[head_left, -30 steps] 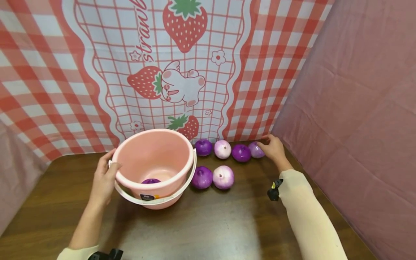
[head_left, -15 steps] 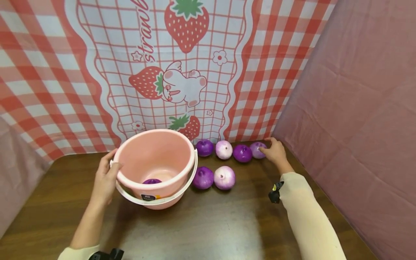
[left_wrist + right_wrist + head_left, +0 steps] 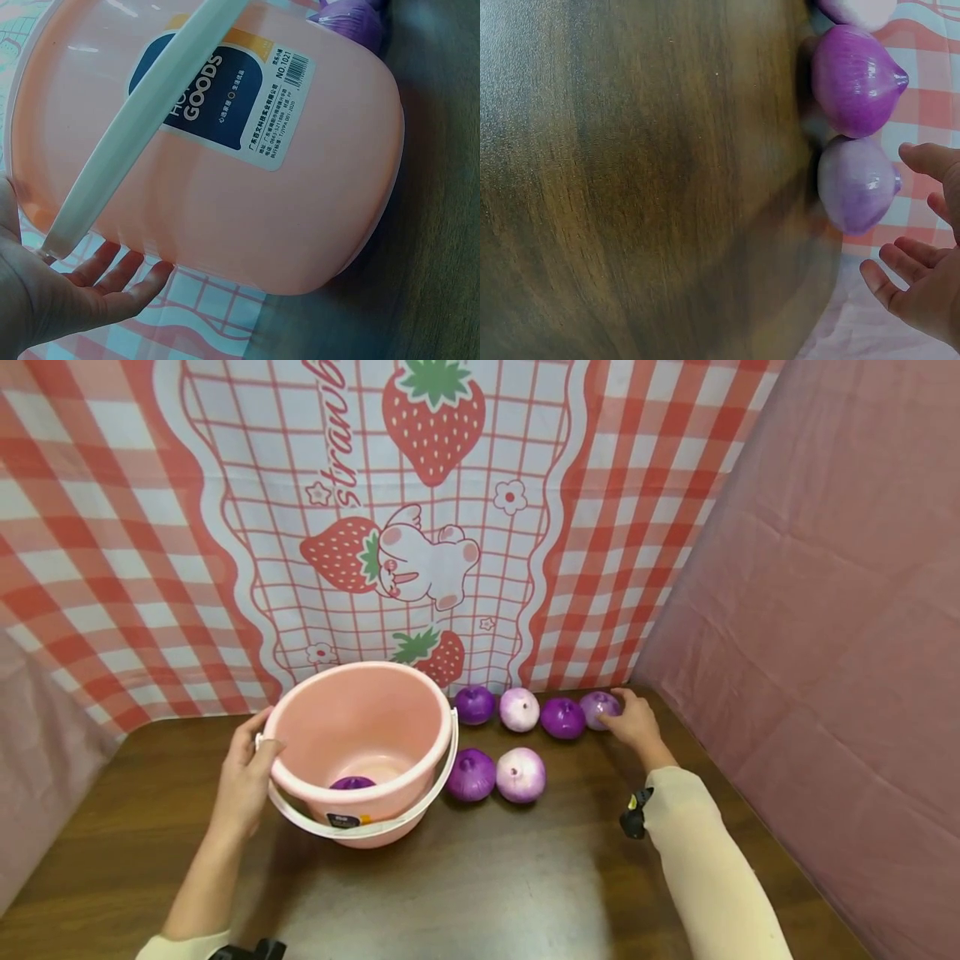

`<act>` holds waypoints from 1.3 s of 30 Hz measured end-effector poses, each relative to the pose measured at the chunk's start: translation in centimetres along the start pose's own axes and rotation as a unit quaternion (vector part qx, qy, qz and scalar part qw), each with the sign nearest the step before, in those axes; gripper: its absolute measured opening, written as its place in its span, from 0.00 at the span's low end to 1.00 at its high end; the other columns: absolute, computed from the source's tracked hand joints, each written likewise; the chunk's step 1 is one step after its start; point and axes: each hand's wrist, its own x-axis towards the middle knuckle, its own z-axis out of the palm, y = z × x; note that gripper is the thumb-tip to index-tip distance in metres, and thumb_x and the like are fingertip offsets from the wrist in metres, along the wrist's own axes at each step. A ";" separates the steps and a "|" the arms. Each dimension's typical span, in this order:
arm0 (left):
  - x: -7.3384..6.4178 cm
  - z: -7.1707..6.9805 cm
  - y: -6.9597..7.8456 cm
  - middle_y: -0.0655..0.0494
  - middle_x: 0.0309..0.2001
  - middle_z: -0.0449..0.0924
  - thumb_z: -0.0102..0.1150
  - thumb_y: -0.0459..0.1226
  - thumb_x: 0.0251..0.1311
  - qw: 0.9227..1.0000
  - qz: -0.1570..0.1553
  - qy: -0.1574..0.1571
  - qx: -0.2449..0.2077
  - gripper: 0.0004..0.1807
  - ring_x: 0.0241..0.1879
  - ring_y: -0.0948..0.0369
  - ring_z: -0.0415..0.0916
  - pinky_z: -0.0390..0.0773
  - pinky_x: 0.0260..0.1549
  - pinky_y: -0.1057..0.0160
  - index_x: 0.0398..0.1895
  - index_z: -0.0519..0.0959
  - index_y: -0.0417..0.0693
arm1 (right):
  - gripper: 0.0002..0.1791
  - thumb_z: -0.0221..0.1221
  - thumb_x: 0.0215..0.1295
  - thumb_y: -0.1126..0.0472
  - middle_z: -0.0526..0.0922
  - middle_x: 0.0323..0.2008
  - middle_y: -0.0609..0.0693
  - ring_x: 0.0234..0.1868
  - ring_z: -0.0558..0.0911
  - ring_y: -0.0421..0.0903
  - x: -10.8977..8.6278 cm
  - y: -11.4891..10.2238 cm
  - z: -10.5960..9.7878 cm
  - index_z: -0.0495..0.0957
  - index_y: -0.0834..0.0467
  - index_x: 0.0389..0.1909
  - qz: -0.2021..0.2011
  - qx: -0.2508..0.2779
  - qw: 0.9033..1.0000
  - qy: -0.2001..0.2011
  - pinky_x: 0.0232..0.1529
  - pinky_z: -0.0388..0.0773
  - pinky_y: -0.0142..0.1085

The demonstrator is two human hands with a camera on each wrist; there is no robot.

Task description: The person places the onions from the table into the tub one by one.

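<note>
A pink bucket [image 3: 352, 718] with a white handle [image 3: 408, 817] stands left of centre, with a purple onion [image 3: 352, 783] visible inside. My left hand [image 3: 242, 772] holds its left rim near the handle joint; in the left wrist view the fingers [image 3: 124, 270] lie along the outside wall. At the right end of the back row sits a pale purple onion [image 3: 597, 708]. My right hand [image 3: 636, 724] is at that onion's right side, thumb and fingers spread around it. In the right wrist view a gap shows between the fingertips [image 3: 874, 274] and the onion.
To the left of the pale onion, the back row holds a dark purple onion [image 3: 563, 718], a white-pink one [image 3: 519, 709] and another purple one [image 3: 475, 704]. In front are a purple onion [image 3: 471, 774] and a white-pink onion [image 3: 521, 775]. A checked cloth [image 3: 615, 527] hangs behind the table.
My right hand has shifted slightly toward me and closer around the pale purple onion. The left hand keeps its hold on the bucket. The head view has drifted slightly.
</note>
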 end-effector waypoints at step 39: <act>0.0 0.0 -0.2 0.42 0.66 0.57 0.41 0.33 0.66 1.000 0.005 -0.006 -0.008 0.29 0.48 0.74 0.67 0.72 0.43 0.83 0.70 0.54 0.42 | 0.42 0.54 0.62 0.53 0.48 0.65 0.78 0.63 0.55 0.77 1.0 0.4 1.3 0.46 0.66 0.70 0.003 -0.045 0.997 -0.069 0.61 0.57 0.68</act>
